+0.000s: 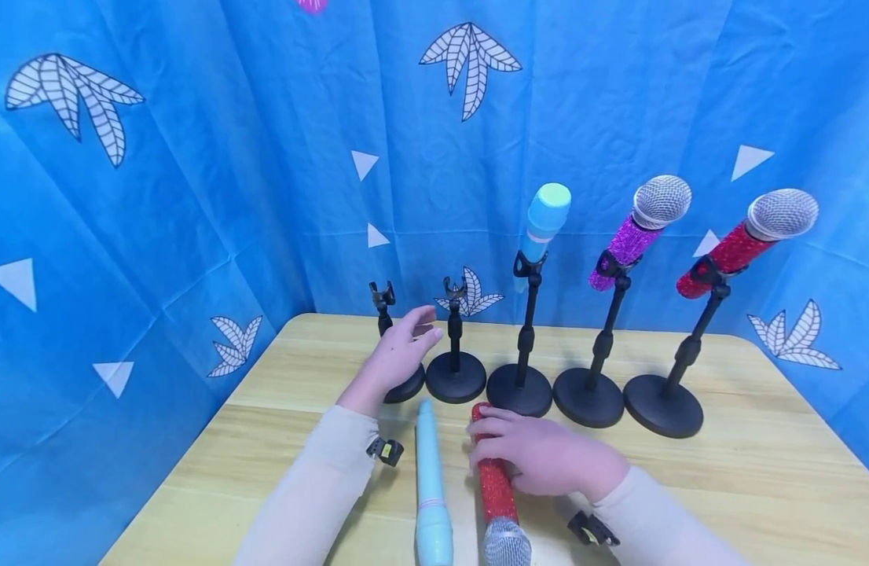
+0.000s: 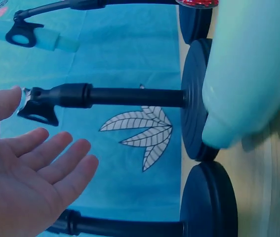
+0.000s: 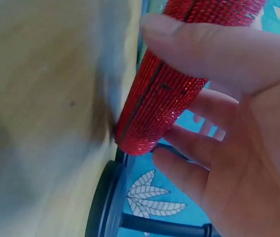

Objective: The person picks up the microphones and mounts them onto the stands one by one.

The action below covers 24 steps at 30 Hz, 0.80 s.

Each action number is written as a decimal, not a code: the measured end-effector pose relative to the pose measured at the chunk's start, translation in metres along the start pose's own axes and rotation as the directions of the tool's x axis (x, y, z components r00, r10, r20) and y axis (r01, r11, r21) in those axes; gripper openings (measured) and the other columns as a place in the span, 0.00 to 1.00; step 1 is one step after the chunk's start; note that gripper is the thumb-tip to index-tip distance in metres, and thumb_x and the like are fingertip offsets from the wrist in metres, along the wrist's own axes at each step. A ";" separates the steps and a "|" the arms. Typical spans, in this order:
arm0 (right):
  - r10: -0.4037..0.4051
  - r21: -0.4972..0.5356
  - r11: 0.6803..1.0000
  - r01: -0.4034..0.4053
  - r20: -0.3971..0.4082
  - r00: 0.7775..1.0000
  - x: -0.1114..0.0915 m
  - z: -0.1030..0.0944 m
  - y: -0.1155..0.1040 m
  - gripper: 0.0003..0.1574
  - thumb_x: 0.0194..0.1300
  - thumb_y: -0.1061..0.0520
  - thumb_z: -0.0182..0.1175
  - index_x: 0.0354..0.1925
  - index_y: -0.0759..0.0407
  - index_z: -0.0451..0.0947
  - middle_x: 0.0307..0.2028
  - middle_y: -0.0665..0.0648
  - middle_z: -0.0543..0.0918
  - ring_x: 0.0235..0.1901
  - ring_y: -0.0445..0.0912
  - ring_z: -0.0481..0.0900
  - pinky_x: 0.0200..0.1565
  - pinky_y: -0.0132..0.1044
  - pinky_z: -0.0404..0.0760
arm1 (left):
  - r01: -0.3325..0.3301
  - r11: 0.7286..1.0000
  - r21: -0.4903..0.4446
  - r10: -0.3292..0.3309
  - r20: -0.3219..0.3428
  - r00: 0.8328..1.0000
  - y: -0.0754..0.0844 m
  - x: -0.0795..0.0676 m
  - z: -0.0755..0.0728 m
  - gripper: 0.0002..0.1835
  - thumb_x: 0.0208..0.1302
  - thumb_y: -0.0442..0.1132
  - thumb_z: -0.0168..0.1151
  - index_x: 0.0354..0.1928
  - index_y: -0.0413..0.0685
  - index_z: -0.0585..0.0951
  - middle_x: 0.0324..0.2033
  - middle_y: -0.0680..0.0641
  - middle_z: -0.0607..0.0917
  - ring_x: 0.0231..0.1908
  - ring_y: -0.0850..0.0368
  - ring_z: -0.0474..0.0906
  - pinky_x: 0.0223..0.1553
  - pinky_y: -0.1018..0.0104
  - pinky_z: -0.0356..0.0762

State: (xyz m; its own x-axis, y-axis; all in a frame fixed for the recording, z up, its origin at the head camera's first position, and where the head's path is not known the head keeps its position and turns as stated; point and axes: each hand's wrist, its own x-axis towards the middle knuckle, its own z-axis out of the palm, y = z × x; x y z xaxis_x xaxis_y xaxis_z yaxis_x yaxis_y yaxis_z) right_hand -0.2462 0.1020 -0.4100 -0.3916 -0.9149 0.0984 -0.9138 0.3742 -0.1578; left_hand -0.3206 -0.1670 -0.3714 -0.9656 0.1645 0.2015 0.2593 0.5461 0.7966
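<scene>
My right hand (image 1: 544, 452) grips the handle of a red glittery microphone (image 1: 496, 491). Its silver mesh head points toward me at the lower edge of the head view. In the right wrist view the thumb lies across the red handle (image 3: 162, 98), with fingers behind it. My left hand (image 1: 404, 346) is raised, holding nothing, its fingers loosely extended. Nearest to it is the clip of a bare black microphone stand (image 1: 455, 338). Another bare stand (image 1: 382, 297) is partly hidden behind that hand. On the table a light-blue microphone (image 1: 429, 464) lies between my arms.
Three stands to the right hold microphones: a light-blue one (image 1: 548, 216), a purple one (image 1: 632, 240) and a red one (image 1: 735, 255). All the round bases stand in a row along the back of the wooden table (image 1: 215, 472). Blue patterned cloth (image 1: 194, 157) hangs behind.
</scene>
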 end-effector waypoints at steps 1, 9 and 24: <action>-0.002 0.018 1.000 0.002 -0.005 1.000 -0.001 -0.002 0.001 0.33 0.56 0.62 0.73 0.56 0.36 0.78 0.64 0.49 0.75 0.71 0.57 0.64 0.59 0.46 0.77 | -0.001 1.000 -0.001 0.001 0.004 1.000 0.001 0.002 0.002 0.32 0.76 0.55 0.55 0.76 0.53 0.64 0.70 0.50 0.72 0.67 0.50 0.70 0.65 0.46 0.68; 0.025 0.203 0.979 -0.010 -0.073 0.997 -0.008 -0.017 0.012 0.29 0.65 0.56 0.70 0.61 0.40 0.76 0.65 0.46 0.74 0.68 0.45 0.68 0.63 0.48 0.73 | -0.004 1.000 -0.008 0.004 0.026 1.000 0.006 0.020 0.015 0.33 0.77 0.54 0.54 0.77 0.51 0.61 0.70 0.47 0.71 0.69 0.49 0.68 0.66 0.49 0.68; 0.364 0.479 0.827 -0.294 -0.060 0.929 -0.015 -0.036 0.024 0.26 0.72 0.45 0.62 0.63 0.52 0.74 0.49 0.43 0.84 0.49 0.39 0.82 0.52 0.45 0.81 | -0.039 0.999 0.027 0.040 -0.058 0.998 0.011 0.035 0.030 0.20 0.79 0.48 0.53 0.65 0.47 0.76 0.58 0.44 0.81 0.60 0.49 0.76 0.61 0.49 0.73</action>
State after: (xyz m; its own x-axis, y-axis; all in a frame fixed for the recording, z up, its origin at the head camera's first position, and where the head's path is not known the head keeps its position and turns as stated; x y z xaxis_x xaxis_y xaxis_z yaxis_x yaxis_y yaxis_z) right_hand -0.2667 0.1301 -0.3795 -0.7032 -0.7049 0.0926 -0.5897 0.5056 -0.6298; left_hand -0.3507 -0.1307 -0.3728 -0.9540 0.1384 0.2660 0.2969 0.5611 0.7727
